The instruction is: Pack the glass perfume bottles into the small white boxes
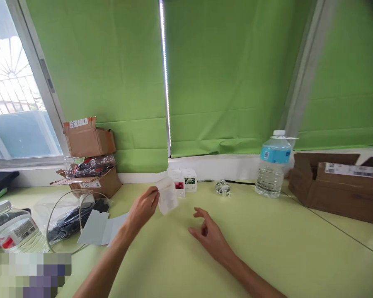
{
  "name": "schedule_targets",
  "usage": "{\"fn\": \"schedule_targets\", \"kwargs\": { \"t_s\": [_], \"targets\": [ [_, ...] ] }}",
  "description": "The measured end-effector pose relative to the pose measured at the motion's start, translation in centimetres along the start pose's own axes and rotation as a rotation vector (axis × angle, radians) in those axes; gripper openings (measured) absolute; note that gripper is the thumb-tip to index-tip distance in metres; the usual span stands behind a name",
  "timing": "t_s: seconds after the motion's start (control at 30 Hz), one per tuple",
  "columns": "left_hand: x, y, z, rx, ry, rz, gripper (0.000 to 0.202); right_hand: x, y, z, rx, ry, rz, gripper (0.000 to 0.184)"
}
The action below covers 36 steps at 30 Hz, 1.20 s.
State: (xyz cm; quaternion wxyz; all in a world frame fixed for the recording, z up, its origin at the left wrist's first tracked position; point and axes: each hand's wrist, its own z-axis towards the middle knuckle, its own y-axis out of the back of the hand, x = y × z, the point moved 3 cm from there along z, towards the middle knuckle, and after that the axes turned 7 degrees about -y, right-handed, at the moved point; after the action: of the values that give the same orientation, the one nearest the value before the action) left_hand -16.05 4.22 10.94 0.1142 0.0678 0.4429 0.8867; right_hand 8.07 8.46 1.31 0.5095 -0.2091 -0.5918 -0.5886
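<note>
My left hand [145, 207] pinches the edge of a thin, whitish sheet of paper [168, 198] with faint print, held up over the table. Behind the sheet stand two small white boxes side by side, one with a red flower picture [179, 188], the other with a white flower on green [190, 181]. To the right, my right hand [209, 234] hovers above the table with thumb and index finger apart and nothing between them. Farther back lies a shiny, clear or chrome round object [223, 188], whose kind I cannot make out.
A large water bottle [272, 169] and an opened cardboard box [345, 190] stand at the back right. On the left are stacked cardboard boxes [91, 140], a folded pale card [96, 227], a bagged dark item [70, 223], a looped cable [51, 215] and another bottle [17, 227].
</note>
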Motion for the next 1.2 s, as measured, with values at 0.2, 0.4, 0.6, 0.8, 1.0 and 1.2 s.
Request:
{"fn": "schedule_targets", "kwargs": {
  "t_s": [0.2, 0.4, 0.6, 0.8, 1.0, 1.2],
  "targets": [
    [-6.6, -0.3, -3.5, -0.167, -0.071, -0.49, 0.021, -0.4, 0.1, 0.3, 0.163, -0.045, 0.325, 0.07],
    [-3.9, 1.4, -4.8, -0.286, 0.147, -0.461, 0.019, 0.2, 0.5, -0.2, 0.2, -0.036, 0.331, 0.046],
    [3.9, 3.9, -6.5, -0.299, 0.461, -0.154, 0.029, -0.5, 0.7, -0.1, 0.265, -0.039, 0.306, 0.051],
    [10.1, 6.7, -11.7, -0.008, 0.934, 0.288, 0.048, -0.3, 0.2, 0.0, 0.362, -0.051, 0.295, 0.053],
    [12.9, 6.6, -15.2, 0.218, 1.169, 0.207, 0.053, -0.6, 0.0, 0.1, 0.362, -0.06, 0.291, 0.065],
    [12.4, 4.6, -14.3, 0.234, 1.041, 0.053, 0.016, -1.5, 0.5, 0.0, 0.248, -0.093, 0.229, 0.067]
  ]
}}
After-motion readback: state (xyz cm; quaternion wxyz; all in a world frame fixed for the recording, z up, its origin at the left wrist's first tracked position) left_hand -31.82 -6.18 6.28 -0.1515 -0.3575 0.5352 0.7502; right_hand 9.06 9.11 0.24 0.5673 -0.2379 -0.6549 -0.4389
